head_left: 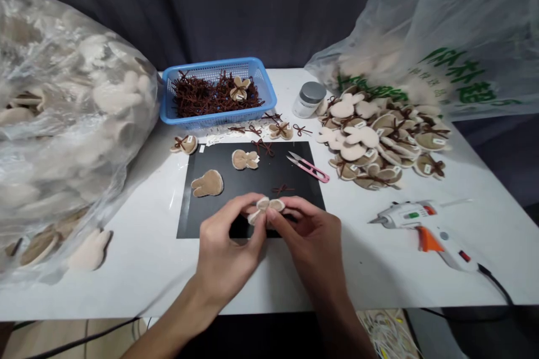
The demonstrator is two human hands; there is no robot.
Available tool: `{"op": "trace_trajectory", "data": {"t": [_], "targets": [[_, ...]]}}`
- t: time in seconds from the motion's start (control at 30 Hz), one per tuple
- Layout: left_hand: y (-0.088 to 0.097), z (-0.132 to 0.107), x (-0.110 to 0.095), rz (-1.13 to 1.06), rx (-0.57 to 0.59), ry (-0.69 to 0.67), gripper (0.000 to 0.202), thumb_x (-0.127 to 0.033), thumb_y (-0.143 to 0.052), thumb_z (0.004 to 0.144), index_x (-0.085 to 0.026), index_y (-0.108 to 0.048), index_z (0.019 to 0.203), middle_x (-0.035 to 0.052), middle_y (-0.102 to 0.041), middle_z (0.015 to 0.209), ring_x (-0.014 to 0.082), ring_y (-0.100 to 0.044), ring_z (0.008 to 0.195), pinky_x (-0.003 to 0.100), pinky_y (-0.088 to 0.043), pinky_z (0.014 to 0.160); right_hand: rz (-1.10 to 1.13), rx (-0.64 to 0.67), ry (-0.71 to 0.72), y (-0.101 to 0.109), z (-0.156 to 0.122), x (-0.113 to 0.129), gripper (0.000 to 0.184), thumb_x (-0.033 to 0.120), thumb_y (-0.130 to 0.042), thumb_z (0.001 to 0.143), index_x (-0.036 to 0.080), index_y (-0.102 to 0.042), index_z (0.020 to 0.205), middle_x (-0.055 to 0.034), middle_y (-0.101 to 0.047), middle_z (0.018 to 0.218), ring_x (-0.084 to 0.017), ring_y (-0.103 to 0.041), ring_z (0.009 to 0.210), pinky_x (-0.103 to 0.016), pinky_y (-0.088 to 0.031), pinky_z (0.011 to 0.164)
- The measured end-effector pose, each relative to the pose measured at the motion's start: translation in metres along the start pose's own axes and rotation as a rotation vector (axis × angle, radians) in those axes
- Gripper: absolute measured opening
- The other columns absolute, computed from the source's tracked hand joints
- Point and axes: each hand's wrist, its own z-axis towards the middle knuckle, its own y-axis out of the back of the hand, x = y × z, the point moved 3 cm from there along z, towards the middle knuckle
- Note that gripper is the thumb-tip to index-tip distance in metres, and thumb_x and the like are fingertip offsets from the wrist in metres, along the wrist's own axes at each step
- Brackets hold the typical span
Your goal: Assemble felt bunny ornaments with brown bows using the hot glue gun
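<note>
Both hands pinch one small beige plush bunny-shaped patch (263, 205) above the near edge of a black mat (248, 213). My left hand (229, 235) grips its left side, and my right hand (309, 235) presses it from the right with the thumb on top. The fingers cover much of the patch. On the mat behind them lie a brown bunny patch (208, 183) and another bunny patch (245, 160) with a white tag. A thin brown bow (283, 188) sits just beyond my right fingers. Pink-handled thread snips (309, 167) rest near the mat's right edge.
A blue basket (219, 119) of brown bows stands at the back, beside a grey-lidded jar (309, 100). Finished-looking bunny patches (379, 140) are heaped at right. A glue gun (425, 230) with a cord lies nearer. Stuffed plastic bags (76, 106) flank the table.
</note>
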Motion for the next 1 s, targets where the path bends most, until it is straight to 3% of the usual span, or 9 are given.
{"op": "trace_trajectory", "data": {"t": [0.13,0.23,0.5,0.67,0.83,1.0], "targets": [[-0.002,0.004,0.006,-0.242,0.140,0.211,0.019,-0.031,-0.078,0.090,-0.020,-0.076,0.105,0.0052,-0.080,0.097,0.0202,-0.075,0.089,0.029,-0.059,0.082,0.027,0.059,-0.010,0.006,-0.001,-0.001,0.017,0.038,-0.084,0.086,0.023,-0.084,0.094,-0.0062,-0.084,0.094,-0.025,-0.080,0.088,-0.038,-0.067,0.081],[-0.003,0.009,0.007,-0.284,0.220,0.264,0.018,-0.036,-0.078,0.089,-0.019,-0.075,0.092,0.0050,-0.078,0.090,0.0189,-0.071,0.084,0.028,-0.056,0.077,0.043,0.044,-0.016,0.010,-0.003,-0.002,0.016,0.037,-0.084,0.086,0.024,-0.083,0.094,-0.0056,-0.084,0.093,-0.024,-0.080,0.086,-0.036,-0.066,0.079],[-0.008,0.004,0.007,-0.225,0.117,0.239,0.024,-0.039,-0.082,0.087,-0.019,-0.072,0.078,0.0008,-0.067,0.071,0.0155,-0.060,0.069,0.028,-0.049,0.068,-0.008,0.040,0.017,0.006,-0.007,-0.001,0.018,0.040,-0.079,0.091,0.022,-0.079,0.087,-0.0042,-0.080,0.085,-0.020,-0.076,0.080,-0.030,-0.063,0.072],[-0.012,0.001,0.005,-0.344,0.087,0.260,0.027,-0.046,-0.081,0.090,-0.020,-0.074,0.085,-0.0003,-0.069,0.075,0.0139,-0.060,0.070,0.025,-0.050,0.067,-0.011,0.051,0.031,0.007,-0.004,0.000,0.020,0.041,-0.076,0.094,0.022,-0.077,0.088,-0.0027,-0.075,0.082,-0.018,-0.069,0.077,-0.027,-0.059,0.070],[-0.011,0.004,0.007,-0.340,0.052,0.278,0.042,-0.056,-0.080,0.090,-0.019,-0.068,0.072,-0.0009,-0.062,0.068,0.0134,-0.054,0.065,0.026,-0.046,0.063,0.022,0.083,-0.008,0.004,-0.002,0.001,0.027,0.047,-0.076,0.093,0.021,-0.075,0.085,-0.0009,-0.070,0.073,-0.016,-0.062,0.066,-0.024,-0.054,0.059],[-0.015,0.002,0.010,-0.249,0.013,0.221,0.039,-0.050,-0.074,0.096,-0.021,-0.066,0.072,-0.0014,-0.063,0.067,0.0143,-0.056,0.063,0.028,-0.047,0.064,0.022,0.013,-0.014,-0.001,-0.003,-0.002,0.031,0.051,-0.076,0.092,0.022,-0.073,0.083,-0.0004,-0.069,0.071,-0.016,-0.063,0.063,-0.025,-0.054,0.056]]}}
